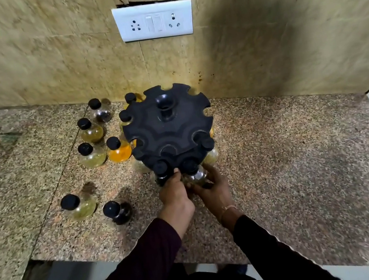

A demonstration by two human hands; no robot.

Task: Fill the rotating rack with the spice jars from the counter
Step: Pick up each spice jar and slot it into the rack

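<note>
Two hands work at the near edge of the rotating rack [168, 128]. The left hand [174, 193] pinches the neck of a dark jar [161, 172] just under its slot, and the right hand [212, 190] cups a clear jar [197, 176] beside it. Both jars look only partly seated, so the main risk is a neck missing its notch and the jar dropping onto the counter [298, 147] below the grip. Pushing sideways could also spin the rack and pull the slots away from the fingers. Six loose jars [90, 150] wait well to the left of the grip. Fingertips, jar bodies and the rack's lower tier are hidden under the top disc.
</note>
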